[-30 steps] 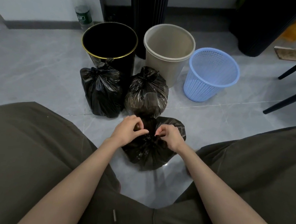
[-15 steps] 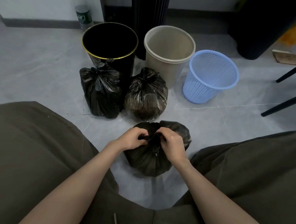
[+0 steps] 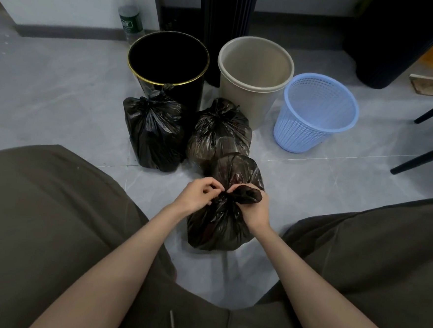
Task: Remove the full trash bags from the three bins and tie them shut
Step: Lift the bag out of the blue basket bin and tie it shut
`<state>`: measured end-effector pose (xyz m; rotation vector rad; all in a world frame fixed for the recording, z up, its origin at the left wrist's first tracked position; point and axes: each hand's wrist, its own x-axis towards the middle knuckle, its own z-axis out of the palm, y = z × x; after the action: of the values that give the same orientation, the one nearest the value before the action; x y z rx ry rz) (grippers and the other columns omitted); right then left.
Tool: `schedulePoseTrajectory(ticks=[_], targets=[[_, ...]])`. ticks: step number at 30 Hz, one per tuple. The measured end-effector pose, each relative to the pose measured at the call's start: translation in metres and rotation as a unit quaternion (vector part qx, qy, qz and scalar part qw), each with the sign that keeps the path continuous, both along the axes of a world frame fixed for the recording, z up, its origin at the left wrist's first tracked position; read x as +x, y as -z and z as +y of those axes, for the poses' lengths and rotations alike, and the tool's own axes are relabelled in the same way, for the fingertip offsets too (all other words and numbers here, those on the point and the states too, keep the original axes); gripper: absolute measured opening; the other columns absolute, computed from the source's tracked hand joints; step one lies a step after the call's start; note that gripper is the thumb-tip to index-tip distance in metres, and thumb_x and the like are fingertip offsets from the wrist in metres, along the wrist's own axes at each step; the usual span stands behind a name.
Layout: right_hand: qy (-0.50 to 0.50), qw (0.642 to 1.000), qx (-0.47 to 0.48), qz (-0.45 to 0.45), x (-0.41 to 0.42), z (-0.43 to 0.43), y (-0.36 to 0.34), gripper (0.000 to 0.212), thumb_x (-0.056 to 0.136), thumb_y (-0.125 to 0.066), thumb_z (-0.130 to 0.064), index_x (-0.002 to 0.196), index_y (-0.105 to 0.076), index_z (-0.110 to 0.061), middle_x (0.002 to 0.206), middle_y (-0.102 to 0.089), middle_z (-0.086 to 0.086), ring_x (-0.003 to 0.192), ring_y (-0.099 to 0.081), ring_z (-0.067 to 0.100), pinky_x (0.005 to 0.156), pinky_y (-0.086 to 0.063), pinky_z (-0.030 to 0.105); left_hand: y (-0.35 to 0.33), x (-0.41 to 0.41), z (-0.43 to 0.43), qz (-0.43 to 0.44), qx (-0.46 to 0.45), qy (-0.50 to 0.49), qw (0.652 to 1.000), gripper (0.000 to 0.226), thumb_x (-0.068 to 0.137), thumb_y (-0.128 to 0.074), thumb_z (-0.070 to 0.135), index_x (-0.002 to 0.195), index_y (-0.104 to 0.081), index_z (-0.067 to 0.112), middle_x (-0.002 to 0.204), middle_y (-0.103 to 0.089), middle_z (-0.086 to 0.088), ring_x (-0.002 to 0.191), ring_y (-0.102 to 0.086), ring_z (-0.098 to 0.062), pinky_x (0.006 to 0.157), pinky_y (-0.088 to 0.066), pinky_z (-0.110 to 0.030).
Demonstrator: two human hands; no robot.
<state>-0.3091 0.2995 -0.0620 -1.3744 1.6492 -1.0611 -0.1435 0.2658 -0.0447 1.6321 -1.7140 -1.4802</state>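
Observation:
A full black trash bag (image 3: 219,223) stands on the floor between my knees. My left hand (image 3: 197,196) pinches the gathered plastic at its neck, and my right hand (image 3: 253,207) grips the bunched top flap on the other side. Two knotted black bags stand behind it: the left bag (image 3: 152,131) and the middle bag (image 3: 219,133). Beyond them are three bins without bags: a black bin (image 3: 167,58) with a gold rim, a beige bin (image 3: 255,64) and a blue mesh basket (image 3: 316,112).
My knees in dark trousers flank the bag on both sides. A plastic bottle (image 3: 130,22) stands by the wall at the back left. A dark ribbed column (image 3: 226,23) rises behind the bins. Black chair legs (image 3: 426,150) cross the floor at the right.
The bag's top has been drawn into a tight neck. My hands have moved apart slightly, with a bunched flap now sticking out at my right hand. The bag stands taller.

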Motion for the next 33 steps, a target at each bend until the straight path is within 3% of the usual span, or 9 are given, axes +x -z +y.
schedulePoseTrajectory(ticks=[2, 5, 7, 11, 16, 21, 26, 30, 33], targets=[[0.003, 1.0, -0.004, -0.024, -0.001, 0.0, -0.003, 0.019, 0.071, -0.073, 0.006, 0.075, -0.073, -0.013, 0.081, -0.073, 0.0, 0.083, -0.067, 0.011, 0.083, -0.051, 0.026, 0.004, 0.001, 0.003, -0.025, -0.02, 0.013, 0.999, 0.012, 0.087, -0.065, 0.021, 0.096, -0.073, 0.021, 0.079, -0.069, 0.008, 0.074, -0.062, -0.004, 0.072, -0.05, -0.021], [-0.02, 1.0, 0.003, 0.002, -0.004, -0.002, -0.005, 0.032, 0.073, -0.074, -0.001, 0.077, -0.074, -0.033, 0.082, -0.074, -0.005, 0.084, -0.069, 0.011, 0.081, -0.053, 0.027, 0.006, -0.001, 0.004, -0.021, -0.033, -0.008, 0.999, 0.015, 0.082, -0.071, 0.022, 0.096, -0.075, 0.021, 0.092, -0.073, 0.008, 0.088, -0.065, -0.003, 0.087, -0.051, -0.023], [-0.033, 0.999, 0.018, -0.019, -0.005, -0.003, -0.004, 0.035, 0.075, -0.074, 0.001, 0.077, -0.074, -0.033, 0.082, -0.073, -0.008, 0.084, -0.069, 0.005, 0.083, -0.053, 0.023, 0.005, 0.0, 0.004, -0.021, -0.031, -0.015, 0.999, 0.016, 0.08, -0.072, 0.022, 0.096, -0.076, 0.02, 0.093, -0.073, 0.007, 0.086, -0.064, 0.001, 0.088, -0.05, -0.021], [-0.054, 0.995, 0.054, -0.067, -0.006, -0.005, -0.007, 0.012, 0.076, -0.073, 0.005, 0.084, -0.075, -0.005, 0.083, -0.071, -0.003, 0.08, -0.065, -0.006, 0.08, -0.047, 0.009, 0.002, 0.001, 0.002, -0.028, -0.023, -0.017, 0.999, 0.019, 0.081, -0.072, 0.022, 0.099, -0.075, 0.017, 0.09, -0.071, 0.011, 0.075, -0.058, 0.012, 0.074, -0.044, -0.001], [-0.069, 0.986, 0.103, -0.113, -0.006, -0.005, -0.007, 0.014, 0.074, -0.075, 0.005, 0.087, -0.073, 0.002, 0.087, -0.072, 0.005, 0.082, -0.068, 0.004, 0.084, -0.05, 0.016, 0.004, 0.004, 0.001, -0.05, 0.01, -0.029, 0.998, 0.014, 0.08, -0.073, 0.027, 0.093, -0.076, 0.025, 0.095, -0.073, 0.011, 0.094, -0.064, -0.003, 0.093, -0.05, -0.028], [-0.004, 0.979, 0.174, -0.111, -0.003, 0.0, -0.005, 0.011, 0.074, -0.08, -0.01, 0.084, -0.075, -0.011, 0.082, -0.074, 0.001, 0.073, -0.069, 0.001, 0.074, -0.056, 0.017, 0.005, 0.005, 0.005, -0.084, 0.007, -0.046, 0.995, 0.013, 0.081, -0.07, 0.024, 0.092, -0.077, 0.019, 0.091, -0.074, 0.005, 0.089, -0.066, -0.005, 0.091, -0.052, -0.028], [0.033, 0.974, 0.22, -0.052, -0.004, 0.0, 0.001, 0.012, 0.081, -0.074, -0.019, 0.071, -0.072, -0.014, 0.068, -0.071, -0.002, 0.064, -0.066, 0.01, 0.073, -0.055, 0.028, 0.002, 0.004, 0.007, -0.225, -0.034, -0.028, 0.973, 0.016, 0.083, -0.062, 0.023, 0.089, -0.077, 0.026, 0.09, -0.073, 0.009, 0.087, -0.065, -0.013, 0.075, -0.052, -0.025], [0.081, 0.952, 0.285, -0.073, -0.007, -0.003, 0.006, 0.016, 0.084, -0.071, -0.013, 0.068, -0.068, -0.013, 0.068, -0.07, 0.0, 0.062, -0.064, 0.015, 0.078, -0.057, 0.033, 0.005, 0.01, 0.01, -0.294, -0.041, -0.004, 0.955, 0.024, 0.079, -0.058, 0.012, 0.066, -0.068, 0.03, 0.077, -0.071, 0.004, 0.077, -0.065, -0.02, 0.064, -0.049, -0.027], [0.133, 0.934, 0.314, -0.105, -0.008, -0.002, 0.012, 0.018, 0.085, -0.069, -0.009, 0.067, -0.067, -0.01, 0.064, -0.068, 0.003, 0.06, -0.064, 0.017, 0.078, -0.058, 0.036, 0.008, 0.009, 0.011, -0.316, -0.053, 0.013, 0.947, 0.023, 0.081, -0.057, 0.013, 0.069, -0.07, 0.026, 0.077, -0.068, 0.005, 0.077, -0.062, -0.02, 0.067, -0.047, -0.027]])
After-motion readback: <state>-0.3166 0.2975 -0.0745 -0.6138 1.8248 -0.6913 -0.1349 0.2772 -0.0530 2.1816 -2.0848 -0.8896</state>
